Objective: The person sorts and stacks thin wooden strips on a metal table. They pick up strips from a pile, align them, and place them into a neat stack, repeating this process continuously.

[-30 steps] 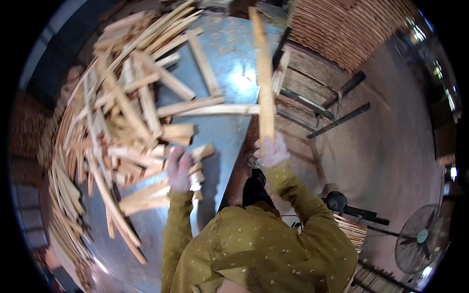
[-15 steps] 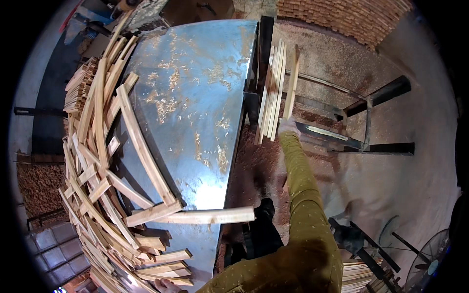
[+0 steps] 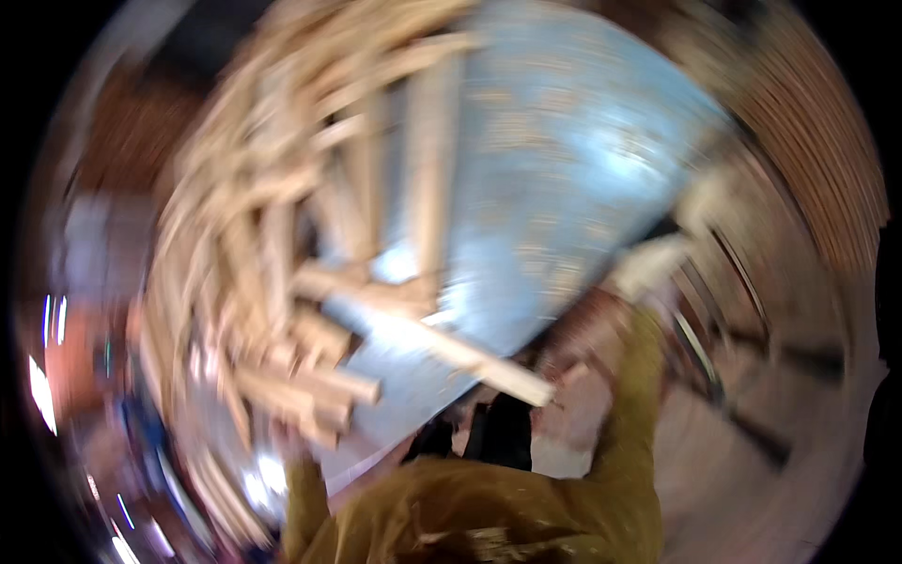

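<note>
The view has swung, and the worktop (image 3: 536,169) and stick pile (image 3: 282,193) now sit further right.
The right hand (image 3: 657,295) is near pale sticks (image 3: 650,264) beyond the worktop's edge; the left hand (image 3: 289,442) is near the pile's near end. Blur hides both hands' fingers: cannot tell how open, or whether gripping. 1 long stick (image 3: 470,356) juts over the edge.

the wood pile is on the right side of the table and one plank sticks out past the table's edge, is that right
Not quite: the head view shows the wood pile on the left side of the table, not the right. One plank does stick out past the table's edge.
</note>
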Available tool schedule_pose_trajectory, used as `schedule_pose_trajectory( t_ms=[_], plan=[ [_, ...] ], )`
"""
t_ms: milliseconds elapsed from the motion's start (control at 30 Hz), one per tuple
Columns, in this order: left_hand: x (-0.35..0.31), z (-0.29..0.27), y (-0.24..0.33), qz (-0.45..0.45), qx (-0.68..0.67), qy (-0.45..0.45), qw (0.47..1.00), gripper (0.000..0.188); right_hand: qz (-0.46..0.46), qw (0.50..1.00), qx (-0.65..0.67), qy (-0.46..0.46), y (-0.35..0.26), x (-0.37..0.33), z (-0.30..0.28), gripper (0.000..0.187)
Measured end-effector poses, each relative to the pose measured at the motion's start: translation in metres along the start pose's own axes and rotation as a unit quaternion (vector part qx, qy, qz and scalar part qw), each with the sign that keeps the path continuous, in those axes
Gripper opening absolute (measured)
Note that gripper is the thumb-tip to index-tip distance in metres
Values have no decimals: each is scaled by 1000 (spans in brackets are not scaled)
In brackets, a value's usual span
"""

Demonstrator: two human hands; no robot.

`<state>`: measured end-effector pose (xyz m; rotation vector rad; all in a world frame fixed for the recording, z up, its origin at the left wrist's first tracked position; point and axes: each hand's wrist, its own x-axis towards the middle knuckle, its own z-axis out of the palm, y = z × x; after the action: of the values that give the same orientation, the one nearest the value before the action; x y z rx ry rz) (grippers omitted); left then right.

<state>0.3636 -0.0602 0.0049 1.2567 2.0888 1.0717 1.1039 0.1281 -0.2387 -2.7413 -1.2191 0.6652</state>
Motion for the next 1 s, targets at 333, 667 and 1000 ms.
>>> schedule_pose_trajectory(
  t_ms=[333, 667, 1000],
  plan=[
    [77, -177, -103, -262, 352, 151, 886, 77, -308, 721, 618, -53, -214, -277, -71, 39],
    [209, -224, -197, -82, 354, -70, 929, 59, -597, 772, -206, -79, -481, -632, 125, 78],
    [173, -316, -197, -166, 347, -157, 910, 78, -605, 777, -169, -32, -483, -611, 158, 80]
  ],
)
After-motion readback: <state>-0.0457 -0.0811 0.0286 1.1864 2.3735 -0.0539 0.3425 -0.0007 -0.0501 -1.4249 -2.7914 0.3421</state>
